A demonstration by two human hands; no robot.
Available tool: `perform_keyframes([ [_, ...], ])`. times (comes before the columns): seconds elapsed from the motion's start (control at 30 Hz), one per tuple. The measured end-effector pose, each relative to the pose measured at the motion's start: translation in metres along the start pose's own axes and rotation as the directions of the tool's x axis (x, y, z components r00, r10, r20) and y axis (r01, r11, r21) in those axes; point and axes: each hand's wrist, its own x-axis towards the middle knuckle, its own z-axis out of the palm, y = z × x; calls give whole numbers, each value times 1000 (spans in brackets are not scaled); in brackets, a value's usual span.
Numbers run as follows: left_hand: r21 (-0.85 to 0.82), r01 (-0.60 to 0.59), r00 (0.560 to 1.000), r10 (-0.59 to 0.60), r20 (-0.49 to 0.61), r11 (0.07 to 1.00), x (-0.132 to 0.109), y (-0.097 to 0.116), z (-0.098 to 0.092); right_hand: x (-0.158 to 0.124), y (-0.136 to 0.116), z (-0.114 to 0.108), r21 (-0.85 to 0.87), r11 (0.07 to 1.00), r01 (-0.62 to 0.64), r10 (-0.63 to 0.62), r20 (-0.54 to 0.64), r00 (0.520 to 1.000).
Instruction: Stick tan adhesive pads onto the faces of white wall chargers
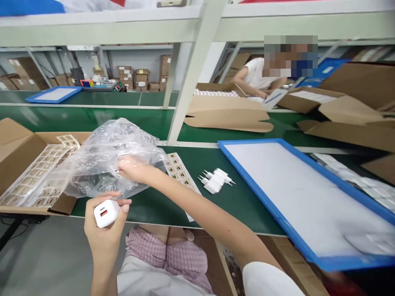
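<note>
My left hand point(103, 232) is closed round a white charger plug point(105, 213) with two ports facing up, held just off the front edge of the green table point(154, 205). My right hand point(131, 168) reaches left into a crumpled clear plastic bag point(111, 156) lying on the table; its fingers are pinched together at the bag, and what they grip is hidden by the film. Sheets of small gold labels point(179, 168) lie beside the bag. A few white plugs point(216, 180) lie to the right of my forearm.
An open cardboard box point(18, 152) with several label sheets stands at the left. A blue-framed white tray point(296, 197) fills the right. Across the table another person works at cardboard boxes point(228, 111). A slanted shelf post point(191, 82) rises mid-table.
</note>
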Motion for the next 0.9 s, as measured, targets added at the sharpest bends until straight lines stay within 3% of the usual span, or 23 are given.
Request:
perform_keyframes([
  [0.13, -125, 120, 992, -114, 55, 985, -5, -2, 14, -80, -18, -10, 101, 993, 66, -49, -168, 985],
  [0.23, -241, 293, 951, -255, 175, 925, -18, 8, 34, -148, -25, -1, 202, 973, 109, 10, -512, 859],
  [0.3, -259, 406, 904, -345, 251, 876, -30, 17, 50, -184, -23, 6, 205, 975, 85, 56, -597, 800],
  [0.37, -243, 486, 854, -397, 337, 840, -42, 25, 66, -208, -18, 11, 168, 985, 35, 77, -615, 784],
  [0.5, -206, 605, 756, -474, 451, 769, -57, 31, 93, -230, -3, 14, 144, 990, -11, 101, -633, 768],
  [0.67, -225, 722, 651, -533, 541, 654, -62, 25, 116, -243, 16, 19, 290, 955, 58, 179, -723, 667],
  [0.83, -183, 681, 666, -497, 556, 709, -61, 12, 131, -257, 26, 28, 292, 956, -17, 224, -694, 684],
  [0.9, -171, 664, 647, -446, 618, 728, -59, 6, 136, -263, 29, 29, 262, 964, -53, 222, -674, 705],
])
